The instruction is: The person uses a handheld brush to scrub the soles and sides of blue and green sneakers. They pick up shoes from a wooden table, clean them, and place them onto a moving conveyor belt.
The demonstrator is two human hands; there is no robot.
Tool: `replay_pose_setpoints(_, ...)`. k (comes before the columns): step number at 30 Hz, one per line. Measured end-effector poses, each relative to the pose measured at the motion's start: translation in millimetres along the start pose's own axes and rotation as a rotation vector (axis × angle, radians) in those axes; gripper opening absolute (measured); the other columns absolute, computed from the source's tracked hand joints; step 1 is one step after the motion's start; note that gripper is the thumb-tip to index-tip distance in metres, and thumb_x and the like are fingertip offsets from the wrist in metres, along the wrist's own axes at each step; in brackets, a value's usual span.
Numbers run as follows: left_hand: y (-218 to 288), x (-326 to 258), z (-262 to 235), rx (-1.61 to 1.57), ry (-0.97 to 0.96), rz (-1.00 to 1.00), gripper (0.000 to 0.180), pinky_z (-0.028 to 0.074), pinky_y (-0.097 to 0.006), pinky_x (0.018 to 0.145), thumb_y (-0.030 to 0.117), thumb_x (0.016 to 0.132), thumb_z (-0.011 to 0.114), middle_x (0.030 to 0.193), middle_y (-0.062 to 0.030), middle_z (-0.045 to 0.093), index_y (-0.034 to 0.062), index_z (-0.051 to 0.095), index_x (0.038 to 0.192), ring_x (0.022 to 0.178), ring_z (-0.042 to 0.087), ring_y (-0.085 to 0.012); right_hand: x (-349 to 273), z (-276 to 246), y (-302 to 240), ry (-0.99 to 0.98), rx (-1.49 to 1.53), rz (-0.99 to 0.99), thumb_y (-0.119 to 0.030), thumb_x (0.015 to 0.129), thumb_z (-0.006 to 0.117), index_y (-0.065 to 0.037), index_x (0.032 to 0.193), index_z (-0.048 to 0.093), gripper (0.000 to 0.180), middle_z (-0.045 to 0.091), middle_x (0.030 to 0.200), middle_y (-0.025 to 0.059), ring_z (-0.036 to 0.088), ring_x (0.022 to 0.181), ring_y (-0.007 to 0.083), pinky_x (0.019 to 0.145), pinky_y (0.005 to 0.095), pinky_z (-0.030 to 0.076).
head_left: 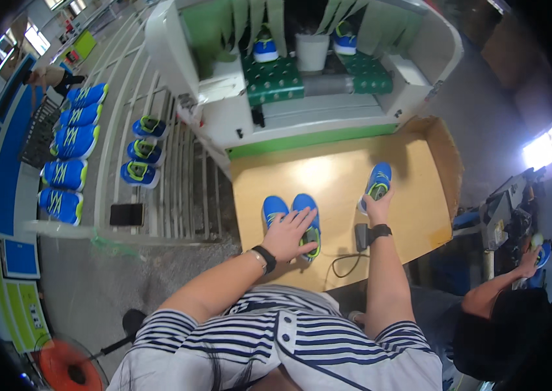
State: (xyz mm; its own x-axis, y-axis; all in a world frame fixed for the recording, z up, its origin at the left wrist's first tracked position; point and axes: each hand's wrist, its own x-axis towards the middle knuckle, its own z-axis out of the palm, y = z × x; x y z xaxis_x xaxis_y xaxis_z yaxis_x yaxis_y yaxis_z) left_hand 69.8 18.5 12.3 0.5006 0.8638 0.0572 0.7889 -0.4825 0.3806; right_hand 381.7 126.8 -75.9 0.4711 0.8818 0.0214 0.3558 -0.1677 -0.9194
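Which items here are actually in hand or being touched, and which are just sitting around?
In hand:
- left hand resting on a pair of blue shoes
- right hand gripping a single blue shoe
- wooden table under them

Lying about:
- blue shoes on the metal rack
- shoes in the machine opening
- small black device with cable
- orange fan

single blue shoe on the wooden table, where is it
In the head view, the blue shoe with a lime collar stands right of the shoe pair, gripped by the right hand.
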Motion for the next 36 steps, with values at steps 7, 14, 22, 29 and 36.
replay_pose_setpoints(7, -1, 0, 6, 0.013, 0.008, -0.037, 0.093, 0.037, -0.046, 0.108, 0.063, 0.087, 0.064, 0.154, -0.0193, 0.046, 0.0011, 0.04, 0.151, 0.133, 0.051, -0.0333, -145, -4, -27, -0.547, -0.175, -0.345, -0.007, 0.074, 0.079, -0.005, 0.155, 0.025, 0.097, 0.039, 0.149, 0.0229, 0.039, 0.141, 0.0372, 0.117, 0.0449, 0.034)
replay_pose_setpoints(14, -1, -5, 3, -0.018, -0.031, -0.025, 0.089, 0.038, -0.047, 0.104, 0.063, 0.089, 0.062, 0.154, -0.0211, 0.046, 0.0013, 0.043, 0.149, 0.123, 0.058, -0.0357, -154, 2, -8, -0.525, 0.04, -0.15, -0.015, 0.081, 0.081, -0.009, 0.16, 0.019, 0.1, 0.033, 0.154, 0.0262, 0.035, 0.143, 0.0411, 0.118, 0.0476, 0.031)
replay_pose_setpoints(22, 0, -9, -3, -0.032, -0.05, -0.027, 0.087, 0.037, -0.048, 0.104, 0.061, 0.089, 0.063, 0.153, -0.0218, 0.046, 0.0039, 0.042, 0.151, 0.123, 0.058, -0.036, -154, 4, -7, -0.513, 0.052, -0.155, -0.015, 0.081, 0.081, -0.009, 0.16, 0.017, 0.102, 0.032, 0.156, 0.0266, 0.034, 0.144, 0.0407, 0.119, 0.0469, 0.031)
replay_pose_setpoints(29, -6, -25, 9, -0.162, 0.196, -0.248, 0.086, 0.031, -0.05, 0.114, 0.048, 0.087, 0.073, 0.156, -0.0245, 0.037, 0.0038, 0.037, 0.152, 0.141, 0.038, -0.0425, -153, 4, -3, -0.519, 0.062, -0.154, -0.016, 0.081, 0.081, -0.009, 0.16, 0.018, 0.102, 0.031, 0.156, 0.0266, 0.033, 0.145, 0.0407, 0.119, 0.0467, 0.031)
replay_pose_setpoints(36, -28, -31, 22, -0.331, 0.085, -0.342, 0.063, 0.02, -0.053, 0.124, 0.026, 0.087, 0.071, 0.157, -0.0288, 0.034, 0.0017, 0.049, 0.14, 0.148, 0.023, -0.0515, -154, 2, -10, -0.535, 0.067, -0.115, -0.016, 0.082, 0.081, -0.012, 0.161, 0.017, 0.102, 0.03, 0.156, 0.0261, 0.032, 0.145, 0.0406, 0.12, 0.0467, 0.03)
